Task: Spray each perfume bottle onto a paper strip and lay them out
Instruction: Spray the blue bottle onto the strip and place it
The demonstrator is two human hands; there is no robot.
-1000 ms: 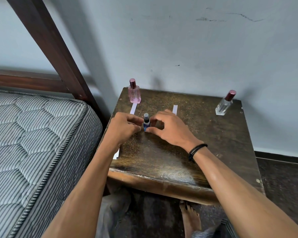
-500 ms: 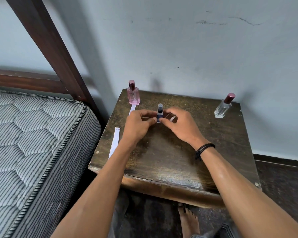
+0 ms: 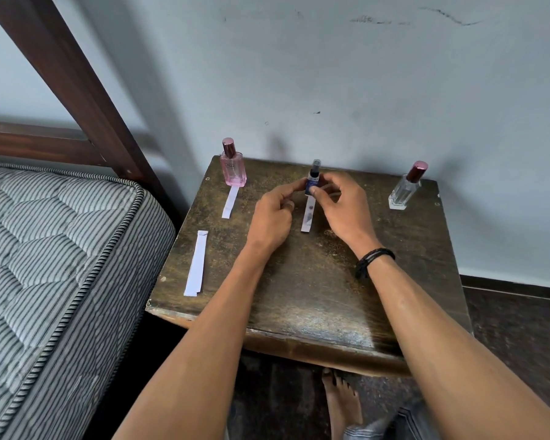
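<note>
Blue bottle (image 3: 312, 183): small, dark, upright, clear cap; left hand (image 3: 272, 214) and right hand (image 3: 342, 206) grip pinching it.

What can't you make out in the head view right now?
- Blue bottle: lower body and base hidden by both hands' fingers, so whether it stands on its strip is unclear.
- Pink bottle: label too small to read.
- Spare strips: stacked, count unclear.
- Left hand: its grip is unclear.
</note>
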